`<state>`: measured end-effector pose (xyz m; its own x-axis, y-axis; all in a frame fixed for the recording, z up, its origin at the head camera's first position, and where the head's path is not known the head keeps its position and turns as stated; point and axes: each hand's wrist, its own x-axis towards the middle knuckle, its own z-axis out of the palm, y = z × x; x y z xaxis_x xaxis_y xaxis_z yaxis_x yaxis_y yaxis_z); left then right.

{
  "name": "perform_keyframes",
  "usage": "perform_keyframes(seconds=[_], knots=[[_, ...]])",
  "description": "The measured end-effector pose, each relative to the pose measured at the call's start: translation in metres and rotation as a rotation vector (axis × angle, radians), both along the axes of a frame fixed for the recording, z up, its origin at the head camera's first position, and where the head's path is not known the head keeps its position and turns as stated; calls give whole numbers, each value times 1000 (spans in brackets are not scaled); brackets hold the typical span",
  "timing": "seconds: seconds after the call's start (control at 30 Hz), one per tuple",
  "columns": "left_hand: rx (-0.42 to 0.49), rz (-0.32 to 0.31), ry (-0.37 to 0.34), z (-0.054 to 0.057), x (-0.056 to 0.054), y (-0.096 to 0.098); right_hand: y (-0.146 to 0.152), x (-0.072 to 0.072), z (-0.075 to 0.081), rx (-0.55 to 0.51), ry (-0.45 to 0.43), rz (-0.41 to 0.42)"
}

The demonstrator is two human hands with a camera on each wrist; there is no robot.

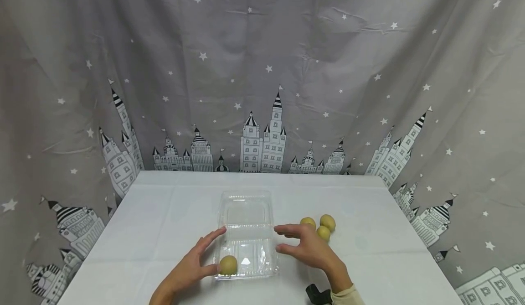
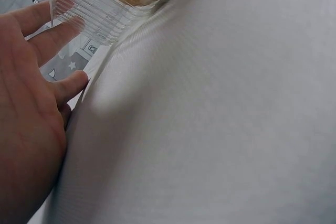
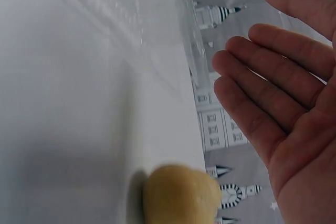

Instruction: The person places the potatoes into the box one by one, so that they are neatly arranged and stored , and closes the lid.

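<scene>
A clear plastic clamshell container (image 1: 246, 232) lies opened flat on the table, lid half farther away. In its near-left corner sits a round yellowish-tan ball (image 1: 228, 265), smooth and bun-like; its exact kind is unclear. My left hand (image 1: 190, 261) is at the container's left side, fingers spread, thumb beside the ball. In the left wrist view, fingertips show against the ribbed plastic wall (image 2: 86, 11). Over by the container's right edge, my right hand (image 1: 307, 245) holds nothing, its fingers extended and thumb apart. Beyond it lie several similar balls (image 1: 327, 223), partly hidden by that hand.
A white cloth covers the table (image 1: 172, 214). Near the right wrist a black object (image 1: 317, 294) shows at the bottom edge. Behind the table hangs a grey curtain (image 1: 229, 31) printed with castles and stars.
</scene>
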<state>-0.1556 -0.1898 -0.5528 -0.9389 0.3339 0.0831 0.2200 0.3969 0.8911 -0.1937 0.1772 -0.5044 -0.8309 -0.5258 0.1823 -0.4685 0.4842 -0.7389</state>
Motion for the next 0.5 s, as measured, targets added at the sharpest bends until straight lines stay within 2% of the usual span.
perform_keyframes(seconds=[0.27, 0.5], knots=[[35, 0, 28, -3, 3, 1, 33, 8, 2, 37, 21, -96], [7, 3, 26, -1, 0, 1, 57, 11, 6, 96, 125, -90]])
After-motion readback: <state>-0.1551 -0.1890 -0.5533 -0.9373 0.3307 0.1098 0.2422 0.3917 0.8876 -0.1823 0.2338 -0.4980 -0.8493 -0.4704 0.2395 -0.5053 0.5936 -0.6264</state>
